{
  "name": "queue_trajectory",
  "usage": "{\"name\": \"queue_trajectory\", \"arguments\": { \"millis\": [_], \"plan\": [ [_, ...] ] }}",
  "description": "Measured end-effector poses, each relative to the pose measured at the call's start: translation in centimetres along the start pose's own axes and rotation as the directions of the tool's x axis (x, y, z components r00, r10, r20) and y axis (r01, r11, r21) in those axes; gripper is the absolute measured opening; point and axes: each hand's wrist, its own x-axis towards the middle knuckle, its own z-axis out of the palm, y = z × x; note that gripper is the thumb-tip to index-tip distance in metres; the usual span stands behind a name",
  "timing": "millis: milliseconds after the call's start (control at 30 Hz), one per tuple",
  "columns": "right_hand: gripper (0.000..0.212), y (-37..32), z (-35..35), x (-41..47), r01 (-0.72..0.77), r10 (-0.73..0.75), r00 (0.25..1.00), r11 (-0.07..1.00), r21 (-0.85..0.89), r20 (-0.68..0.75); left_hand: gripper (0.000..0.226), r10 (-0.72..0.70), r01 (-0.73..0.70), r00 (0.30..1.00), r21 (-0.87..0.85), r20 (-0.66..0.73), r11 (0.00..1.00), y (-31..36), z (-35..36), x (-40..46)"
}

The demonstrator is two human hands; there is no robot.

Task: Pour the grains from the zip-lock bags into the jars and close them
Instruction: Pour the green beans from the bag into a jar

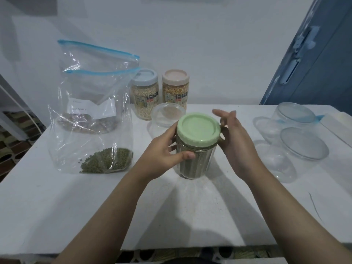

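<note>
The jar (pixel 194 155) of green grains, green lid (pixel 198 130) on, stands mid-surface (pixel 57 202), gripped by the left hand (pixel 165 153), the right hand (pixel 236 138) loose-fingered beside the lid; left of it stands a bag (pixel 91 119) holding green grains, behind it two full lidded jars (pixel 160 92).

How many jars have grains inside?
3. A green-lid jar in front, gripped by the left hand; a blue-lid jar and a pink-lid jar side by side at the back. None seem hidden.
</note>
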Motion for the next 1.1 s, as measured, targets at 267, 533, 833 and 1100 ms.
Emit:
{"name": "queue_trajectory", "arguments": {
  "millis": [267, 533, 833, 1100],
  "plan": [
    [0.021, -0.1, -0.6, -0.4, -0.024, 0.028, 1.0, 0.967, 0.253, -0.012, 0.071, -0.02, 0.02, 1.0, -0.013, 0.014, 1.0, 0.0, -0.1, 0.1],
    [0.023, -0.2, -2.1, -1.2, 0.031, -0.041, 0.99, 0.997, 0.075, 0.134, 0.071, -0.032, 0.033, 0.999, -0.029, 0.04, 0.999, -0.4, -0.3, 0.3],
    [0.022, -0.3, -1.5, -1.3, 0.262, -0.195, 0.956, 0.903, -0.341, 0.218, 0.07, -0.004, 0.005, 1.0, -0.022, 0.013, 1.0, -0.6, 0.2, 0.3],
    [0.04, -0.1, -1.2, -1.7, 0.249, -0.167, 0.962, 0.862, -0.442, 0.215, 0.079, 0.073, -0.075, 0.997, 0.355, 0.018, 0.932, 0.4, 0.1, 0.4]
  ]
}}
